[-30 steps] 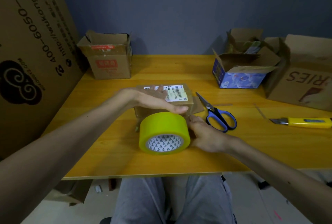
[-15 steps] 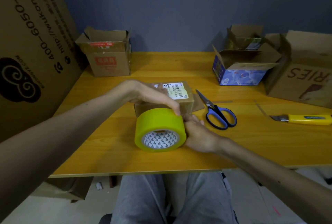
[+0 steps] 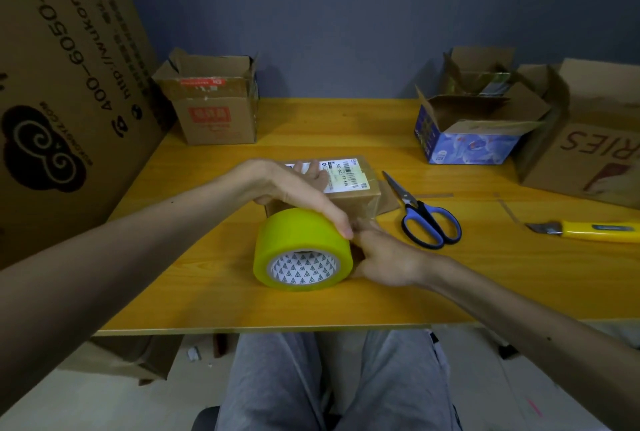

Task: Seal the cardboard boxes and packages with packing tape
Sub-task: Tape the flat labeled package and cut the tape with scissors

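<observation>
While the yellow tape roll (image 3: 301, 240) stands on edge at the front middle of the bench (image 3: 207, 292), against the small labelled box (image 3: 349, 198), the left hand (image 3: 298, 188) lies flat over both, likely steadying them. The right hand (image 3: 384, 254) curls its fingers against the roll's side, probably seeking the tape end; whether they grip it I cannot tell. Scissors (image 3: 426, 223) lie ready to the right; the open brown box (image 3: 214, 119) and blue box (image 3: 467, 146) behind show nothing inside from here.
</observation>
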